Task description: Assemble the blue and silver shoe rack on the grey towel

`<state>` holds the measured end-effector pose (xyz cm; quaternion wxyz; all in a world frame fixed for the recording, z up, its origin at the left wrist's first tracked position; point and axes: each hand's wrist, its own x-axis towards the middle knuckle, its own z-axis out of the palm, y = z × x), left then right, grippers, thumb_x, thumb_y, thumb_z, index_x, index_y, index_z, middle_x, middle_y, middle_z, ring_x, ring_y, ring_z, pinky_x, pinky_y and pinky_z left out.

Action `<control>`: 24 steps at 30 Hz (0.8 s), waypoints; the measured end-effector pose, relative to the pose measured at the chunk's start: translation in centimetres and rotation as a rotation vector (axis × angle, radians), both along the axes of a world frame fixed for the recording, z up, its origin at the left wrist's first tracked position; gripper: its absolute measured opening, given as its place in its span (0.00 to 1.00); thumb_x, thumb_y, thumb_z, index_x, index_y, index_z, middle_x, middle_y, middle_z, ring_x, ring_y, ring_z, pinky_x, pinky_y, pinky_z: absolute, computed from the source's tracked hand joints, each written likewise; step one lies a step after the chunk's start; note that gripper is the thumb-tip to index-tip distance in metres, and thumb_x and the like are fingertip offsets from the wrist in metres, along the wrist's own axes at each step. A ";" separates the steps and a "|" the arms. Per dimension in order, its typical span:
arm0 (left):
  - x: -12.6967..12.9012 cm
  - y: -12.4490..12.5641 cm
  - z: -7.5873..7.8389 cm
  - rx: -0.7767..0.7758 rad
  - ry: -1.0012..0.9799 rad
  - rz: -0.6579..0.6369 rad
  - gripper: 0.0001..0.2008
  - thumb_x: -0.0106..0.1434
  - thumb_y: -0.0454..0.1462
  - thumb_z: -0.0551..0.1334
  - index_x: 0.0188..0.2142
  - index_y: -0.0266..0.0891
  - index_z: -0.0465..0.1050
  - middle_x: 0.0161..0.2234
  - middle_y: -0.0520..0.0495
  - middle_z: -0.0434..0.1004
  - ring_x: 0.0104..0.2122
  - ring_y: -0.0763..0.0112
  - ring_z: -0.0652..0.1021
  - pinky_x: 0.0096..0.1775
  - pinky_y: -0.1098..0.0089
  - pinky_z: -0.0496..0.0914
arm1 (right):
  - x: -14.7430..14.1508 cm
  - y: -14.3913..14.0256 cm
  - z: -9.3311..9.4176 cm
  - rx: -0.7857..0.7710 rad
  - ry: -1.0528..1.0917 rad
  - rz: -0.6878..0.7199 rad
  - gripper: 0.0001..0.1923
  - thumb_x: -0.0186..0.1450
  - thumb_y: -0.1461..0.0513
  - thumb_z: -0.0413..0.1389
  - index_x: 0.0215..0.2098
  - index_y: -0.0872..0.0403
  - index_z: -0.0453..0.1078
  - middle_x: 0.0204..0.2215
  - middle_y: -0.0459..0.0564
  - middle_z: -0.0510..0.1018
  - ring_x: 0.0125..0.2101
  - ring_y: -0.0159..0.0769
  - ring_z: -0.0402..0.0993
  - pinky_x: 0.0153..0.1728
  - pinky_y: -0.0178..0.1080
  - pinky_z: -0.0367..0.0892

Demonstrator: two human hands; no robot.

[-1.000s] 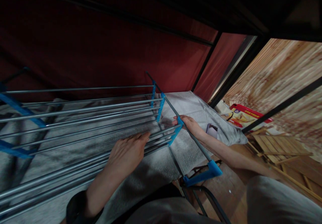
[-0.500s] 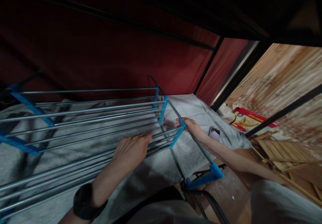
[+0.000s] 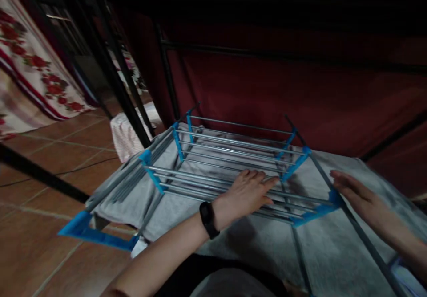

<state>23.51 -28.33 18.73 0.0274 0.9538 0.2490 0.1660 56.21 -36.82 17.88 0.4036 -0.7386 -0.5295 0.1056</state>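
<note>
A rack of thin metal rods (image 3: pixel 213 135) with blue plastic brackets (image 3: pixel 155 177) lies on a grey cloth (image 3: pixel 267 252). My left hand (image 3: pixel 245 194), with a black band at its wrist, lies across the rods of the near tier toward the right end. Its fingers bend over the rods, and the thumb stays on the near side. Beside the rack's right-hand pole (image 3: pixel 362 234), my right hand (image 3: pixel 362 197) is open with fingers stretched out, holding nothing. Its fingertips are close to the near right bracket (image 3: pixel 318 212); whether they touch the pole I cannot tell.
Dark metal bars (image 3: pixel 113 70) rise at the left, and a dark red sheet (image 3: pixel 267 92) hangs behind the rack. Brown floor tiles (image 3: pixel 40 225) lie at the left, with a flowered cloth (image 3: pixel 40 70) beyond. A striped cloth (image 3: pixel 126 132) hangs near the cloth's far left corner.
The view has turned left, bringing the rack's whole left end and the floor into sight. My right hand has come off the bracket and pole. My left hand is still on the rods.
</note>
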 end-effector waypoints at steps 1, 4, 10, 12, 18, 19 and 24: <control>-0.7 0.3 0.9 0.015 0.002 0.014 0.28 0.68 0.48 0.58 0.65 0.44 0.59 0.52 0.43 0.73 0.52 0.59 0.73 0.55 0.59 0.64 | -0.4 0.6 0.7 0.021 -0.043 0.043 0.21 0.58 0.46 0.56 0.48 0.39 0.73 0.52 0.57 0.76 0.51 0.56 0.74 0.52 0.55 0.68; -4.0 2.0 4.7 0.076 0.033 0.135 0.24 0.71 0.47 0.53 0.63 0.41 0.62 0.55 0.41 0.71 0.55 0.58 0.71 0.56 0.58 0.63 | -3.3 2.9 3.0 0.051 -0.130 0.273 0.21 0.60 0.47 0.55 0.50 0.38 0.73 0.55 0.54 0.74 0.55 0.54 0.70 0.56 0.54 0.64; -17.8 9.2 10.1 -0.020 -0.158 0.564 0.24 0.69 0.45 0.54 0.58 0.35 0.70 0.56 0.38 0.73 0.56 0.53 0.71 0.58 0.56 0.63 | -13.9 7.4 5.1 -0.051 -0.267 0.805 0.20 0.67 0.53 0.51 0.55 0.46 0.71 0.55 0.51 0.74 0.55 0.46 0.70 0.58 0.47 0.63; -23.0 11.4 9.1 -0.212 -0.343 0.718 0.26 0.66 0.50 0.57 0.53 0.34 0.74 0.53 0.36 0.76 0.53 0.51 0.74 0.54 0.58 0.67 | -17.9 8.6 4.8 -0.125 -0.323 0.948 0.20 0.68 0.56 0.50 0.56 0.50 0.70 0.55 0.53 0.74 0.54 0.43 0.71 0.58 0.46 0.64; -29.9 11.8 2.0 -1.040 -0.757 0.821 0.31 0.53 0.58 0.68 0.44 0.35 0.76 0.38 0.39 0.81 0.36 0.57 0.80 0.38 0.62 0.75 | -29.5 12.7 2.4 -0.226 -0.401 1.147 0.20 0.68 0.60 0.50 0.56 0.56 0.69 0.54 0.56 0.76 0.52 0.42 0.73 0.54 0.41 0.66; -29.7 11.4 1.1 -1.175 -0.807 0.812 0.29 0.54 0.56 0.68 0.43 0.35 0.75 0.36 0.39 0.81 0.33 0.59 0.80 0.35 0.63 0.76 | -31.2 13.4 2.0 -0.246 -0.394 1.140 0.20 0.68 0.60 0.51 0.57 0.56 0.69 0.53 0.56 0.77 0.51 0.42 0.73 0.52 0.40 0.67; -28.4 10.1 -0.4 -1.434 -1.004 0.756 0.15 0.63 0.46 0.64 0.40 0.34 0.73 0.28 0.42 0.79 0.26 0.62 0.79 0.30 0.64 0.76 | -36.8 15.4 0.7 -0.304 -0.362 1.132 0.19 0.68 0.61 0.50 0.56 0.54 0.69 0.44 0.52 0.81 0.43 0.40 0.77 0.43 0.37 0.67</control>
